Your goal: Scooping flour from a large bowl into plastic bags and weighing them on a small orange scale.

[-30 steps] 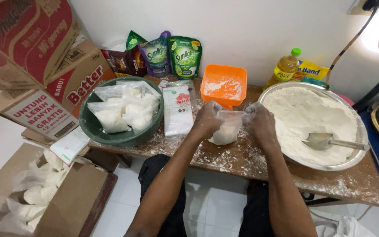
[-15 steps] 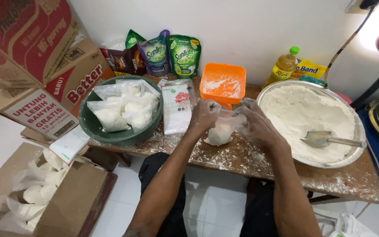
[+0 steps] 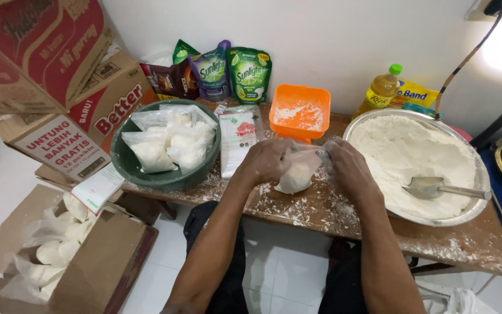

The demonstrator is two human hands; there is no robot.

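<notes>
- Since a second ago, the clear plastic bag of flour (image 3: 297,170) has come in from a looser, more open hold to sit bunched between the two hands; both hands have drawn closer together over the table.
- Left hand (image 3: 268,161): fingers curled, pinching the bag's neck on its left side.
- Right hand (image 3: 348,166): fingers closed on the bag's film at its upper right.
- Bag position: resting on the flour-dusted wooden table (image 3: 321,209), directly between the hands, its filled bulb hanging down toward the person, neck uppermost. Neither hand is clearly nearer; both touch it.
- Surroundings: metal tray of flour (image 3: 413,151) with a scoop (image 3: 431,187) to the right; orange scale pan (image 3: 299,111) just behind; green bowl (image 3: 146,174) of filled bags to the left; cardboard box (image 3: 82,256) of filled bags below left.
</notes>
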